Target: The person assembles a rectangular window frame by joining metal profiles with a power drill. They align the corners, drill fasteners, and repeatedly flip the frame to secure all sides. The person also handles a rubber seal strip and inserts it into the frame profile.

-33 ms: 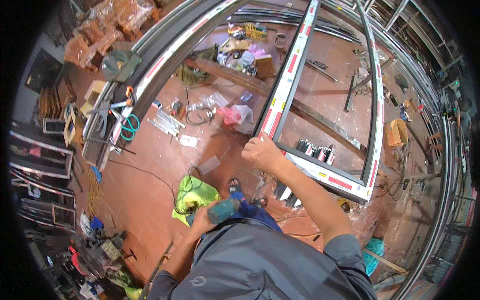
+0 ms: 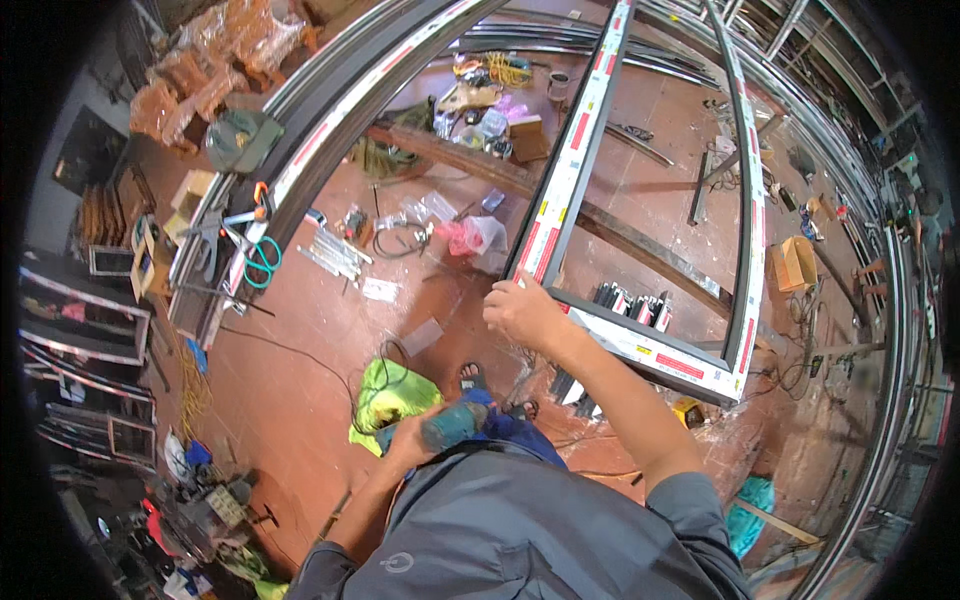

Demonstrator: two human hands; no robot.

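Down at my waist, my left hand point(image 2: 407, 440) is wrapped round the handle of a teal power drill point(image 2: 452, 426), whose body points to the right. My right hand point(image 2: 524, 312) rests at the near left corner of a long metal frame point(image 2: 545, 232) covered in white and red protective tape. Its fingers are curled together against the bar. Whatever they pinch is hidden or too small to name. The frame lies raised above the floor across a brown beam point(image 2: 650, 252). Below its near bar, several dark bars point(image 2: 630, 300) with white and red tape are bundled on the floor.
Left of me, scissors with teal handles point(image 2: 262, 262) and an orange-tipped clamp point(image 2: 246, 214) lie on stacked profiles point(image 2: 300, 165). A yellow-green bag point(image 2: 395, 392) and a cable point(image 2: 290, 348) are by my feet. Pink and clear plastic bags point(image 2: 472, 236) lie ahead, a cardboard box point(image 2: 795, 263) at right.
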